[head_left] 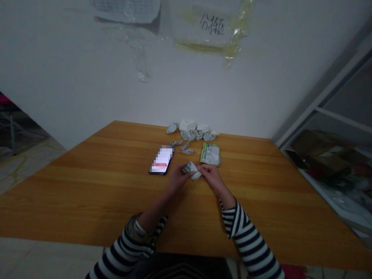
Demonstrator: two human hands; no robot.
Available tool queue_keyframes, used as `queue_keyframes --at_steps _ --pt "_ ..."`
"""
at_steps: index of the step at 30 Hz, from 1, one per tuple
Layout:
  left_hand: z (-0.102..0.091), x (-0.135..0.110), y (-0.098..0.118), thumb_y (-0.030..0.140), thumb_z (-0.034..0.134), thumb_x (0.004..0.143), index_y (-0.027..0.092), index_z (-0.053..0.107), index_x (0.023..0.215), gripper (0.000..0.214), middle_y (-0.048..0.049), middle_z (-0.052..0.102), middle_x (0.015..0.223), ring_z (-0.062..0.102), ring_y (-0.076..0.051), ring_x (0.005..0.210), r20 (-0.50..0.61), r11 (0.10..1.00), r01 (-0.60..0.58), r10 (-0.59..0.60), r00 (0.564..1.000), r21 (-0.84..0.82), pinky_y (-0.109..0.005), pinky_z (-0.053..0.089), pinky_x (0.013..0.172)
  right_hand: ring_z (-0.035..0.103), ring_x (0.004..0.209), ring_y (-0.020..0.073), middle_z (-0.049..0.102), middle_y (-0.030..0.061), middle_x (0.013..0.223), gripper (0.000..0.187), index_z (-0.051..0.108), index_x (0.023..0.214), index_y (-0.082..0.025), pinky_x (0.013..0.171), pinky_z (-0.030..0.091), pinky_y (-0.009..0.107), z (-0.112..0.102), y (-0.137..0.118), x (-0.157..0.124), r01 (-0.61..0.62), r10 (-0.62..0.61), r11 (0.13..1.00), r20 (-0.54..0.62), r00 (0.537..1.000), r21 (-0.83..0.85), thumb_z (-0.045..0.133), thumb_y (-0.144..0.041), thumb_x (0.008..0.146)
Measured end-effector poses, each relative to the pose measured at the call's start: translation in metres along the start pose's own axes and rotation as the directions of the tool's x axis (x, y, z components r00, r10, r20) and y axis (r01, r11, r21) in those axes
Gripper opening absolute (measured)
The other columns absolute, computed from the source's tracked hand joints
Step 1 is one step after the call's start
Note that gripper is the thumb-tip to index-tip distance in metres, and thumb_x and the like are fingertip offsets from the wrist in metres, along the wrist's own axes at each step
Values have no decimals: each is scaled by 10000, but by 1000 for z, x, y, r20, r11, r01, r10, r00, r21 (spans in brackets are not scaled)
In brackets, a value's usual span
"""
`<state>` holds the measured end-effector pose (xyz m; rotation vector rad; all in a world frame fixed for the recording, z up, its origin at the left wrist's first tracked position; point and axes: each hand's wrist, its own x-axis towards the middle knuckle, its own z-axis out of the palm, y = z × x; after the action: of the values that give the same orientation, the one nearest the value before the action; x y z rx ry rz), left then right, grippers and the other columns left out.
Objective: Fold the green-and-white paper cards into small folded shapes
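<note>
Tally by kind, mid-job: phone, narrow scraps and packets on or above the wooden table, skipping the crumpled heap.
Rectangular black-edged phone: 1
Narrow grey-green wrapper scraps: 3
Held green-and-white packet: 1
Flat green-and-white packet or stack, layers unclear: 1
Total: 6

dim overall, grey cast on wall (186, 89), darker corners. light looks overhead: clear shadow under paper sheet (128, 9), faint soft ones on table (95, 174) by the arms (155, 207). glints on yellow tape (237, 33). phone screen (162, 157) bright, pixelated. wide-lens stretch at edges; print on held packet (190, 167) soft, right-side clutter (319, 155) murky.
</note>
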<state>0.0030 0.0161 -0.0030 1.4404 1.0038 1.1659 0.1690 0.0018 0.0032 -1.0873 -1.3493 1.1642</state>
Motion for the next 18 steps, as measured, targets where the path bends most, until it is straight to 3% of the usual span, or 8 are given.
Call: queue_keyframes --at_steps 9,14,18 --pt "4 -1 1 363 765 650 112 700 938 388 -77 712 827 636 -183 705 42 995 39 -35 998 -90 -292 506 683 509 433 107 620 -2 542 261 666 697 -149 422 381 206 -6 6 3 46 -49 990 -18 999 -135 633 -398 770" --pt "1 -2 6 459 681 721 120 681 700 340 -7 596 590 509 -119 533 -37 998 54 -52 998 38 -221 380 504 512 449 103 604 -8 558 265 634 703 -152 436 391 201 2 5 -1 76 -73 987 27 997 -143 605 -398 798" --pt "0 -2 9 468 661 725 135 623 584 363 25 505 520 435 -99 501 -93 997 58 -54 994 47 -216 304 478 477 441 92 551 -29 521 268 614 676 -158 431 350 192 9 0 -5 132 -121 965 60 991 -226 600 -390 809"
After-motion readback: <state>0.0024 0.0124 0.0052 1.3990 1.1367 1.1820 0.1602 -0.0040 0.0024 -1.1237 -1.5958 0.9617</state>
